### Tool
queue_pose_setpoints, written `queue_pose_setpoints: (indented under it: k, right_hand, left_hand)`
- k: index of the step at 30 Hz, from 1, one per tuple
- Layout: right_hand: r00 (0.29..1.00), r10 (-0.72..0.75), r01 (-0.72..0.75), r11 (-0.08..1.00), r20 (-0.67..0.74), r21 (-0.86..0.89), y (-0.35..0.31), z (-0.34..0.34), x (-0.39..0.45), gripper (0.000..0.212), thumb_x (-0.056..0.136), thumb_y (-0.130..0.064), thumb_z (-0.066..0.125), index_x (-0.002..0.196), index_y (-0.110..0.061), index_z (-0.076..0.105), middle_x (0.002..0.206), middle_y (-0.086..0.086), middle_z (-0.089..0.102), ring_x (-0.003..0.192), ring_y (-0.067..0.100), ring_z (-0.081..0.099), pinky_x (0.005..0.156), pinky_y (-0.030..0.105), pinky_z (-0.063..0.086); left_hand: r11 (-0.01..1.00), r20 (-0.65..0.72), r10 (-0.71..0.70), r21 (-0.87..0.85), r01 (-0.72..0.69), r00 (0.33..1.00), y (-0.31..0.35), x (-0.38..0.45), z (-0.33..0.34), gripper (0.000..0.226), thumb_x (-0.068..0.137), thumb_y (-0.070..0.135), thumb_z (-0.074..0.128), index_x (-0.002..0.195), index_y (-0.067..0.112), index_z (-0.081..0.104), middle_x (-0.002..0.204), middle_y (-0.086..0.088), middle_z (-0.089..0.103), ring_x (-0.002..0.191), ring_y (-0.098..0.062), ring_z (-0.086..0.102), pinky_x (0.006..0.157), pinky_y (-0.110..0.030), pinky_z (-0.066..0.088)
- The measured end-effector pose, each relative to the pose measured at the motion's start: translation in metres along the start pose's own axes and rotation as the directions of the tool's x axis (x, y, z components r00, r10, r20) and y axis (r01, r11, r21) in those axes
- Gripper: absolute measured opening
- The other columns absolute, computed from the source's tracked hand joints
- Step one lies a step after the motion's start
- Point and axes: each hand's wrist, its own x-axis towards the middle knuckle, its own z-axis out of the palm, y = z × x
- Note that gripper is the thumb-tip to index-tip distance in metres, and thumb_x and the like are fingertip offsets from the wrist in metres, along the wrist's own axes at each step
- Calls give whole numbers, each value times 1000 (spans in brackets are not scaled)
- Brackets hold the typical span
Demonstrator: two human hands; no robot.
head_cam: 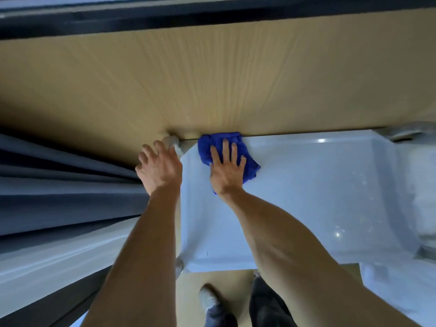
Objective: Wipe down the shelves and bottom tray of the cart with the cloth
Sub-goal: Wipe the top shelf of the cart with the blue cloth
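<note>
The cloth [226, 154] lies on the cart shelf [306, 197], at its far left corner

cloth [247, 159] partly hidden under right hand [226, 171]
</note>
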Motion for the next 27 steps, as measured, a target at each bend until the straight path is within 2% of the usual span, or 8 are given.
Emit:
queue_pose_setpoints:
  k: [5, 8, 10, 12, 15, 19, 25, 27]
  right_hand:
    - [947, 259, -263, 965, -191, 5, 85, -11, 2, 50, 100, -38, 46, 149, -32, 40, 163, 10, 23, 148, 37, 23, 107, 63, 31]
    - [941, 303, -310, 950, -149, -23, 67, -11, 5, 52, 100, -35, 44, 151, -28, 36, 164, 14, 19, 149, 41, 18, 108, 64, 27]
    - [965, 226, -236, 969, -132, -66, 48, -9, 3, 53, 97, -34, 48, 149, -26, 40, 162, 15, 23, 147, 42, 22, 107, 65, 27]
    - [992, -62, 41, 983, -113, -178, 29, -2, -3, 52, 90, -34, 58, 141, -27, 51, 156, 16, 35, 142, 43, 33, 103, 64, 33]
    - [923, -383, 380, 903, 25, -201, -11, 11, -17, 54, 82, -32, 68, 134, -28, 58, 153, 14, 42, 140, 42, 37, 103, 62, 35]
    - [963, -269, 265, 956, -16, -128, -37, 29, -52, 59, 85, -25, 67, 141, -30, 48, 160, 12, 30, 146, 39, 27, 109, 58, 28]
    - [967, -226, 212, 970, -120, -117, 40, 52, -165, 52, 96, -31, 49, 148, -32, 41, 165, 9, 18, 151, 34, 18, 114, 55, 26]
    - [976, -186, 173, 979, -115, -110, 54, 60, -189, 55, 97, -32, 49, 151, -32, 38, 166, 9, 16, 152, 33, 16, 115, 55, 24]
  left_hand:
    - [1000, -26, 13, 24, -13, 1000, 2, 0, 3, 36, 101, 33, 33, 118, 6, 48, 118, -21, 51, 101, -39, 51, 72, -44, 37]
    - [1000, -23, 3, 6, -3, 1000, 2, 2, 5, 36, 101, 33, 33, 119, 6, 48, 119, -20, 51, 101, -38, 52, 71, -43, 38]
    - [1000, -4, 1, -1, -1, 1000, 1, 4, 6, 38, 101, 34, 32, 123, 6, 47, 122, -20, 51, 104, -38, 52, 73, -45, 40]
    - [1000, 10, 15, -5, -15, 1000, 1, 5, 6, 40, 102, 35, 31, 125, 6, 46, 123, -20, 51, 107, -38, 51, 76, -46, 42]
    - [999, 21, 15, -31, -15, 1000, 1, 6, 5, 43, 103, 37, 29, 126, 5, 47, 126, -20, 50, 111, -38, 50, 79, -48, 43]
    - [999, -25, 37, -20, -37, 999, -3, 8, 11, 43, 103, 35, 29, 127, 4, 46, 128, -22, 49, 112, -39, 49, 83, -50, 41]
    - [995, -26, 77, 71, -75, 997, -1, 4, 8, 40, 100, 26, 36, 130, 3, 44, 138, -27, 43, 123, -41, 42, 96, -54, 37]
    - [966, -66, 182, 198, -166, 981, 0, 2, 7, 38, 96, 17, 42, 132, 7, 43, 147, -29, 33, 137, -43, 30, 106, -58, 28]
